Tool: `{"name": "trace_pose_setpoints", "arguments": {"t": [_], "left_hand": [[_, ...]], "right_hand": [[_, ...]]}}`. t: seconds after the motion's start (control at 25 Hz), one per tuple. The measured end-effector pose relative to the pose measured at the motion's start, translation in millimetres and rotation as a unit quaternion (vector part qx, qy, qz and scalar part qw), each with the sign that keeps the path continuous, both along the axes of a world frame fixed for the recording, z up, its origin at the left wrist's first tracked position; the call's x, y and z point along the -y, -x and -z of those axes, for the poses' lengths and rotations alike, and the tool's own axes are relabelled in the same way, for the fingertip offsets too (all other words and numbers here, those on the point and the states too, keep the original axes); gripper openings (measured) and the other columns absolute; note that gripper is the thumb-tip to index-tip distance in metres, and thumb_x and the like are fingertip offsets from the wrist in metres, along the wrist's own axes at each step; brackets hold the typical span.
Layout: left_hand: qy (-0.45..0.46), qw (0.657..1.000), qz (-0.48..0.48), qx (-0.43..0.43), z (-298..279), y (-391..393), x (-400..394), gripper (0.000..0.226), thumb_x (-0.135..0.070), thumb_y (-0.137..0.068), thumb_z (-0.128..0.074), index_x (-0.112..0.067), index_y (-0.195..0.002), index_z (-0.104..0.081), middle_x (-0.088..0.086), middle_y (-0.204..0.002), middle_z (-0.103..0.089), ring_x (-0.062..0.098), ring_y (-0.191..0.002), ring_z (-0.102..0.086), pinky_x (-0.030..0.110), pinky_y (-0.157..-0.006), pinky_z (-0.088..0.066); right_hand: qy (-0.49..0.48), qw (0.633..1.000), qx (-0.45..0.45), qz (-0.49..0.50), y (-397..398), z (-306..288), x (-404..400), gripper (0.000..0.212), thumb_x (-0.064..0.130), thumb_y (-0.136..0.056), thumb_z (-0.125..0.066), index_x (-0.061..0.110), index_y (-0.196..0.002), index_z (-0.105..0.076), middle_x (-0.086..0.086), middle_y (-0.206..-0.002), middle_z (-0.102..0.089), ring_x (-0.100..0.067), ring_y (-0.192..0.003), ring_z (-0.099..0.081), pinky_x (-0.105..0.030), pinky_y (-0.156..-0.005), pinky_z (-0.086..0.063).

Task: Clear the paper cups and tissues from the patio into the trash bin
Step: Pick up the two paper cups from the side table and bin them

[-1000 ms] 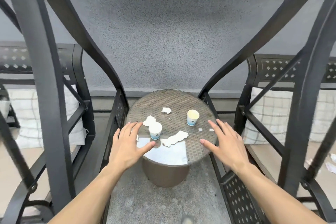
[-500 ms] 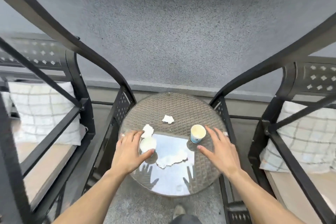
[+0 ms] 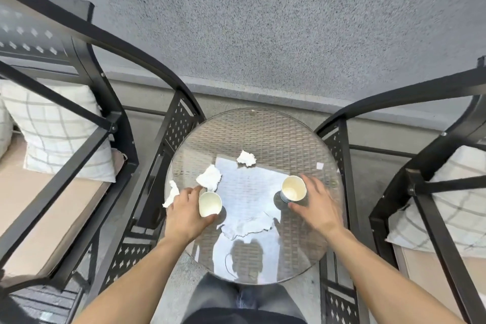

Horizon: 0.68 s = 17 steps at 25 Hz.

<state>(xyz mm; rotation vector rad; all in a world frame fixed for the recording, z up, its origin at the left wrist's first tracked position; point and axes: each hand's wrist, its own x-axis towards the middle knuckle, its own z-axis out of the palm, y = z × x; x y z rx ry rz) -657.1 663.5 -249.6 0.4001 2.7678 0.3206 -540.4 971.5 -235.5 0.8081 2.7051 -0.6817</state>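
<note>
Cups stand upright on the glass table (image 3: 263, 134) at centre frame: left cup (image 3: 209, 204) sits inside the left hand (image 3: 185, 214), thumb and forefinger curled round it; right cup (image 3: 293, 188) lies just left of the right hand (image 3: 317, 206), fingers spread beside it, contact unclear. Tissues (image 3: 209, 178) lie above the left hand. Bin is out of view

I see a home patio: a rough stucco wall (image 3: 263, 21), two black metal chairs (image 3: 86, 123) with checked cushions (image 3: 60, 134), and between them a round wicker bench (image 3: 252, 134) topped with glass, on concrete floor.
</note>
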Motion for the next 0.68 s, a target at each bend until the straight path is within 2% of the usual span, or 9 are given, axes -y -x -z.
{"name": "trace_pose_setpoints", "arguments": {"t": [0.12,0.24,0.44,0.68], "left_hand": [[0.018,0.999,0.023,0.025,11.2,3.4,-3.4,0.094,-0.069,-0.068,-0.066,-0.03,-0.145,-0.028,-0.001,-0.137,-0.036,0.023,-0.122,-0.041,0.044,-0.1,-0.037],[0.035,0.997,0.044,0.043,20.8,6.5,-1.4,0.097,-0.063,-0.07,-0.068,-0.032,-0.148,-0.02,-0.001,-0.14,-0.031,0.023,-0.123,-0.037,0.042,-0.099,-0.037],[0.005,0.997,0.043,0.061,30.1,14.6,3.3,0.088,-0.059,-0.075,-0.065,-0.031,-0.148,-0.024,-0.001,-0.138,-0.033,0.022,-0.125,-0.035,0.041,-0.097,-0.039],[-0.001,0.996,0.057,0.066,41.2,18.1,7.1,0.089,-0.052,-0.075,-0.069,-0.031,-0.148,-0.022,0.0,-0.133,-0.035,0.021,-0.125,-0.033,0.039,-0.096,-0.042]], "right_hand": [[0.01,0.999,0.036,0.01,14.2,13.6,0.9,0.09,0.051,-0.077,-0.069,0.034,-0.149,-0.016,0.003,-0.158,-0.013,-0.029,-0.138,-0.03,-0.05,-0.105,-0.037],[0.018,0.997,0.076,0.006,21.0,25.4,0.3,0.093,0.05,-0.077,-0.07,0.035,-0.149,-0.013,0.002,-0.159,-0.008,-0.031,-0.137,-0.032,-0.049,-0.103,-0.04],[0.017,0.995,0.098,-0.012,32.4,32.7,7.5,0.093,0.054,-0.076,-0.068,0.041,-0.147,-0.01,0.007,-0.157,-0.006,-0.028,-0.131,-0.041,-0.041,-0.092,-0.045],[-0.04,0.995,0.093,-0.02,43.0,35.2,9.5,0.079,0.046,-0.082,-0.065,0.036,-0.145,-0.018,0.003,-0.146,-0.028,-0.025,-0.112,-0.053,-0.036,-0.075,-0.05]]}}
